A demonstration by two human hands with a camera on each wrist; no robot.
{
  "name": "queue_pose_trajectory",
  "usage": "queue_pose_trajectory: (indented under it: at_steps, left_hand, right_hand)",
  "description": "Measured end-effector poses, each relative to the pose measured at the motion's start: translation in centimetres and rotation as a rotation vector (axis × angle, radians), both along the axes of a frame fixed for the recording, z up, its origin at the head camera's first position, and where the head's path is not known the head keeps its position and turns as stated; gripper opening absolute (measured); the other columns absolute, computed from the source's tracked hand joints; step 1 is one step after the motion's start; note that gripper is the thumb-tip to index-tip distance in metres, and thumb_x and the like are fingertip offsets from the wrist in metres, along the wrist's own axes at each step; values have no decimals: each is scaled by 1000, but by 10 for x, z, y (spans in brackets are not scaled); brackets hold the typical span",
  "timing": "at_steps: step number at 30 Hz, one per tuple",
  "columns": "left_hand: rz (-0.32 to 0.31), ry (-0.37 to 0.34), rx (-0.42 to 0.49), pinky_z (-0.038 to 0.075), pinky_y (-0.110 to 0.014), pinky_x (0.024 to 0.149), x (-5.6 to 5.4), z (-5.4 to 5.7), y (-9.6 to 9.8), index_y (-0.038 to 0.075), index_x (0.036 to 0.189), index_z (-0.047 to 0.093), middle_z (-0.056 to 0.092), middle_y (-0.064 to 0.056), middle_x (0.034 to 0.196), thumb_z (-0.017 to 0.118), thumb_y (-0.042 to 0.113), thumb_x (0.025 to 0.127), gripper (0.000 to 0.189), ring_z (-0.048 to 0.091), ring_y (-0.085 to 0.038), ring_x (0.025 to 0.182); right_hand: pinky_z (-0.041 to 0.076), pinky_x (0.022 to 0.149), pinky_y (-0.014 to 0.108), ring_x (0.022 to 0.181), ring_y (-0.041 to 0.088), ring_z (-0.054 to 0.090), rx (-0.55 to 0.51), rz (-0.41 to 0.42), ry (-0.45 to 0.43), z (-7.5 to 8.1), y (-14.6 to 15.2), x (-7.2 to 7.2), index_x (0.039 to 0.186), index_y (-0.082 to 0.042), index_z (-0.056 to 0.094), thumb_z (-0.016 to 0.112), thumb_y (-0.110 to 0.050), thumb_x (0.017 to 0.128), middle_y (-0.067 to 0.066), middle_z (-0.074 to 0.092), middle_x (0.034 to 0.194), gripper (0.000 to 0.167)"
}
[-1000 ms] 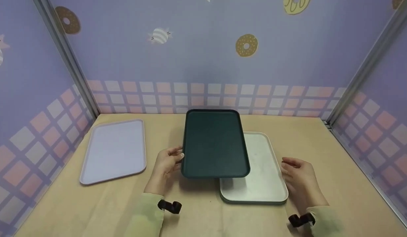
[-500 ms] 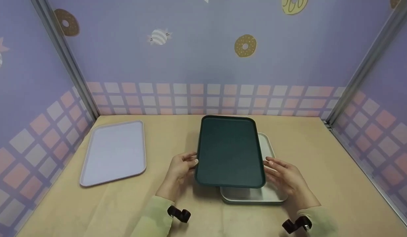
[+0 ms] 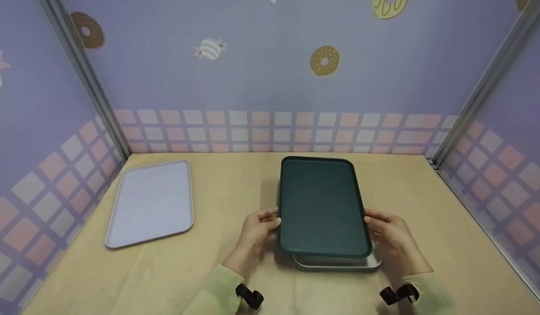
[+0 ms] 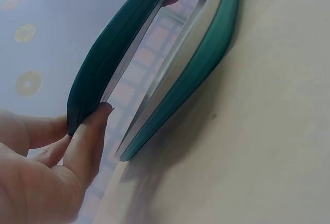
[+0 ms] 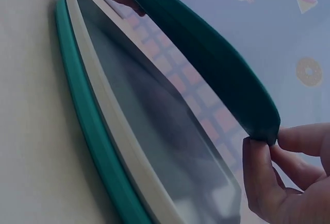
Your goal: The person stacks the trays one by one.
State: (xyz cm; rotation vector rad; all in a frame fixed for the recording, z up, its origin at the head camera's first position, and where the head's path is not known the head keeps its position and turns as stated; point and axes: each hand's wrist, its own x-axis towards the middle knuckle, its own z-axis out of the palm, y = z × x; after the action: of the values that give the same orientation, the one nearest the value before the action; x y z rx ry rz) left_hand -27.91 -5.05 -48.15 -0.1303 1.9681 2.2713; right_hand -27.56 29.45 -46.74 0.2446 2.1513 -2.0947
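A dark green tray (image 3: 323, 205) is held up between both hands, above a stack of trays. My left hand (image 3: 259, 229) pinches its left edge, thumb on top and fingers beneath, as the left wrist view shows. At the opposite edge my right hand (image 3: 392, 232) pinches the rim in the same way. Under it lies a white tray (image 5: 149, 183), stacked on another green tray (image 5: 85, 126). Both wrist views show a gap between the held tray and this stack. In the head view, the held tray hides most of the stack; its front edge shows.
A pale lilac tray (image 3: 151, 203) lies flat on the left side of the wooden table (image 3: 134, 280). Patterned walls (image 3: 261, 65) close off the back and both sides, with metal posts (image 3: 492, 83) at the corners.
The held green tray has moved right and toward the person, over the stack. My right hand, empty one second ago, has come to the tray's right edge and now grips it.
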Motion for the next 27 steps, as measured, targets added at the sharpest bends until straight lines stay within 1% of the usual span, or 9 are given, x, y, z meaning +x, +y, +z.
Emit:
queue_pose_trajectory:
  at_steps: [2, 4, 7, 11, 15, 20, 25, 27]
  left_hand:
    - [-3, 7, -9, 61, -24, 65, 2, -2, 4, -5, 134, 63, 69, -12, 110, 69, -2, 95, 40, 70, -13, 84]
    - [-9, 22, -47, 60, -24, 66, 3, -3, 7, -4, 132, 65, 70, -12, 109, 71, 0, 94, 38, 69, -13, 85]
    - [-26, 38, -105, 61, -26, 69, 4, -6, 9, -3, 130, 67, 71, -14, 112, 72, 2, 94, 37, 68, -12, 87]
    - [-80, 64, -178, 63, -31, 74, 5, -8, 10, -3, 133, 66, 71, -18, 119, 72, 2, 94, 41, 69, -11, 88]
    - [-141, 89, -234, 64, -38, 80, 5, -11, 11, -5, 135, 64, 72, -20, 119, 72, -1, 92, 44, 69, -10, 87]
    - [-179, 116, -275, 64, -35, 79, 5, -14, 12, -6, 134, 64, 72, -20, 112, 72, -4, 91, 44, 68, -11, 86]
    - [-199, 120, -287, 64, -32, 80, 4, -16, 12, -7, 134, 64, 69, -16, 107, 72, -5, 91, 44, 67, -11, 87]
    - [-204, 119, -281, 64, -32, 81, 4, -17, 12, -8, 134, 63, 69, -16, 105, 72, -6, 91, 44, 67, -11, 87]
  right_hand:
    - [58, 81, 20, 92, 2, 70, 32, 3, 0, -1, 5, -1, 151, 5, 46, 65, -13, 102, -13, 74, 102, 56]
    - [58, 82, 20, 94, 2, 71, 53, 4, -4, -1, 9, -2, 150, 4, 48, 66, -14, 101, -13, 75, 103, 55]
    - [59, 82, 20, 94, 1, 71, 79, 0, -8, -3, 15, -3, 148, 3, 51, 66, -15, 101, -13, 75, 105, 53]
    - [59, 82, 20, 94, 1, 71, 88, -2, -6, -4, 19, -4, 147, 3, 52, 65, -14, 101, -13, 74, 105, 51]
    - [59, 83, 19, 94, 1, 70, 79, -5, -6, -6, 22, -5, 147, 6, 51, 64, -10, 101, -12, 73, 104, 50]
    - [58, 84, 17, 95, 0, 68, 97, 1, -9, -9, 24, -5, 147, 9, 49, 62, -6, 101, -9, 72, 107, 50]
    - [58, 83, 18, 94, 1, 69, 85, 0, -31, -13, 25, -7, 145, 11, 49, 63, -3, 100, -7, 73, 107, 49]
    - [58, 82, 18, 94, 0, 69, 98, 3, -36, -15, 26, -7, 145, 12, 49, 63, -3, 100, -5, 74, 108, 49]
